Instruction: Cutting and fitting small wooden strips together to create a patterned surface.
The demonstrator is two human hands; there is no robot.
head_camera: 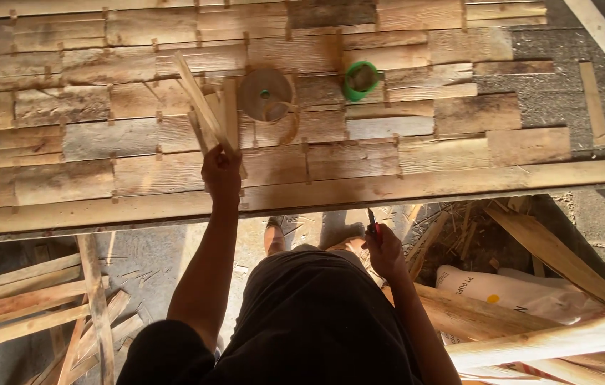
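Note:
My left hand (pixel 221 173) grips a bundle of thin wooden slats (pixel 210 110) by their lower ends, fanned upward over a panel of flat wooden boards (pixel 88 142). My right hand (pixel 387 251) hangs lower, below the panel's front edge, closed on a small tool with a red handle (pixel 374 225). A round spool of pale tape or cord (pixel 265 94) lies on the panel just right of the slats. A green-rimmed roll (pixel 362 80) lies farther right.
A long plank (pixel 459 178) forms the panel's near edge. Loose planks and strips (pixel 24 299) lie on the ground at the left. At the right are more boards (pixel 552 249), a white sack (pixel 509 292) and wood scraps.

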